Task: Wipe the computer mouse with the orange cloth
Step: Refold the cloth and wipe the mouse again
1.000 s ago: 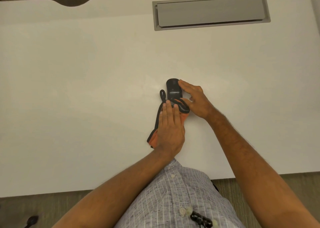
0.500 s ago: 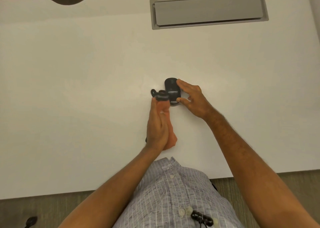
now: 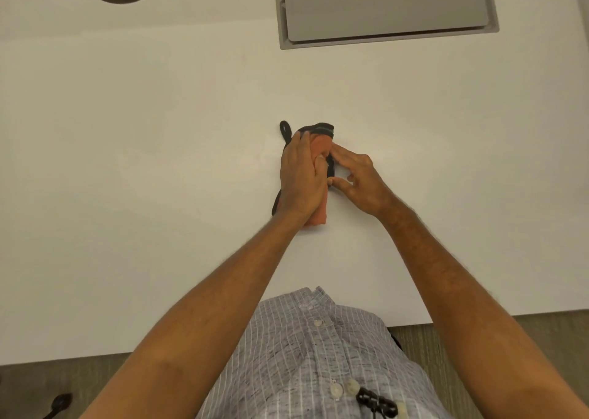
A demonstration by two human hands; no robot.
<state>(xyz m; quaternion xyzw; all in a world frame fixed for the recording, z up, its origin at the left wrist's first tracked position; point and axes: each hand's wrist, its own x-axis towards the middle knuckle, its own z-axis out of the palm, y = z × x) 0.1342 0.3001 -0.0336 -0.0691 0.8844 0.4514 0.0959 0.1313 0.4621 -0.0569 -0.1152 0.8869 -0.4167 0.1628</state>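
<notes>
left hand point(image 3: 301, 176) fingers flat on orange cloth point(image 3: 318, 146) over computer mouse point(image 3: 331, 167), right hand point(image 3: 363, 182) fingers pinching it

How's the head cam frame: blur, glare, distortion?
Head view: soft, even warm light, no hard glare on the white desk, only faint shadows by the left hand and right hand; hand outlines slightly soft; wide-angle bows the desk edge; orange cloth covers the computer mouse but for a dark sliver.

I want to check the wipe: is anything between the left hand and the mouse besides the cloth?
Nothing visible. The left hand presses the cloth onto the mouse, which is hidden under it; the right hand pinches the covered mouse from the right.
</notes>
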